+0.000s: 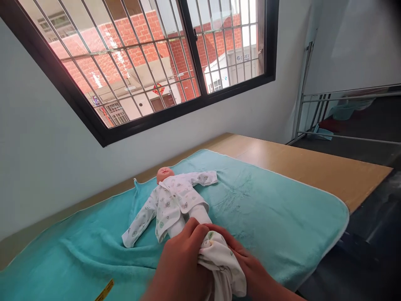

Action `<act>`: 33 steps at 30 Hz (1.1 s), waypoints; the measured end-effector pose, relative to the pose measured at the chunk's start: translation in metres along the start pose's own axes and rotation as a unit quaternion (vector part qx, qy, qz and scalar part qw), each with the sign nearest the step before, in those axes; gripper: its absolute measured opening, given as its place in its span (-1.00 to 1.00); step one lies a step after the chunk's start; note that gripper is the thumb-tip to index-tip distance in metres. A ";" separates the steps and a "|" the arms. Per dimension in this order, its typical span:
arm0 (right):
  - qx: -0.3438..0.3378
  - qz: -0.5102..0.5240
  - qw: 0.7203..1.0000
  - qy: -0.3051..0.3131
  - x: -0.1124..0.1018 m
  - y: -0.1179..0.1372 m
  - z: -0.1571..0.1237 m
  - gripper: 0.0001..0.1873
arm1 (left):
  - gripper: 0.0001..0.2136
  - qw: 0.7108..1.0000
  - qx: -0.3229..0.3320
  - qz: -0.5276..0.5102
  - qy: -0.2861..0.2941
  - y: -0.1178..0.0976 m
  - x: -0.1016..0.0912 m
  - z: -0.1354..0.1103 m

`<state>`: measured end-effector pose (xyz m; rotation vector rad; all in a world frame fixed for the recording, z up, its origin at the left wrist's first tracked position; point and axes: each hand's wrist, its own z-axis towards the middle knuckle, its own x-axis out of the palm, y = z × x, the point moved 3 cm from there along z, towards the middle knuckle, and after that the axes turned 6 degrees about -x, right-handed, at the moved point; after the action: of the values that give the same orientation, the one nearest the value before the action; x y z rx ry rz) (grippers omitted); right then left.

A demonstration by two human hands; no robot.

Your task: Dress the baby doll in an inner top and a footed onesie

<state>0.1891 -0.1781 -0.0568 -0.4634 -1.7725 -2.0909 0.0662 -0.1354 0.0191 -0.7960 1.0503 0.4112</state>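
Observation:
A baby doll [165, 173] lies on its back on a turquoise blanket [275, 209], wearing a white printed baby jacket [175, 194] with its sleeves spread out. White legs [200, 213] show below the jacket hem. At the doll's lower legs, my left hand [184, 259] and my right hand [241, 255] close from either side around bunched white printed baby pants [222, 255], which match the jacket. The fingertips of both hands meet over the legs. My hands and the gathered cloth hide the doll's feet.
The blanket covers much of a wooden table [257, 146] against a white wall. Above is a barred window [200, 96] with a black frame. A yellow label [105, 290] is at the blanket's front. To the right stand a metal bed frame [300, 108] and a light blue basin [343, 112].

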 end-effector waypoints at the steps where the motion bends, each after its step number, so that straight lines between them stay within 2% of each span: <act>1: -0.006 -0.014 1.000 0.011 -0.001 0.002 0.000 -0.46 | -0.83 1.000 -0.026 -0.010 0.003 0.001 0.001 0.003; 5: -0.013 -0.026 0.996 0.081 0.002 0.006 0.002 -0.20 | -0.93 0.990 -0.112 -0.090 -0.013 0.003 0.006 0.015; 7: 0.002 -0.041 0.997 0.070 0.004 0.007 0.003 -0.10 | -0.93 0.980 -0.129 -0.148 -0.027 0.002 0.009 0.019; 10: 0.007 -0.058 0.998 0.000 0.003 0.009 0.003 -0.23 | -0.94 0.966 -0.131 -0.220 -0.028 0.000 0.011 0.019; 12: 0.014 -0.048 0.999 -0.020 0.002 0.007 0.003 -0.29 | -0.92 0.957 -0.144 -0.250 -0.013 0.000 0.010 0.018; 17: 0.026 -0.008 0.999 -0.030 -0.007 -0.008 0.008 -0.41 | -0.88 0.936 -0.195 -0.288 0.050 -0.002 0.001 0.017; 23: 0.074 0.059 0.995 -0.040 -0.013 -0.024 0.015 -0.46 | -0.76 0.933 -0.169 -0.281 0.148 -0.008 -0.011 0.021; 29: 0.100 0.082 0.989 -0.072 -0.014 -0.013 0.013 -0.44 | -0.66 0.920 -0.164 -0.310 0.176 0.006 -0.009 0.019; 33: 0.105 0.078 0.990 -0.053 -0.018 -0.008 0.010 -0.44 | -0.60 0.895 -0.160 -0.364 0.202 0.017 -0.008 0.014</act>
<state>0.2009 -0.1660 -0.0706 -0.6401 -1.9224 -1.7812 0.0598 -0.1132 0.0229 -1.5453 0.9850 -0.2498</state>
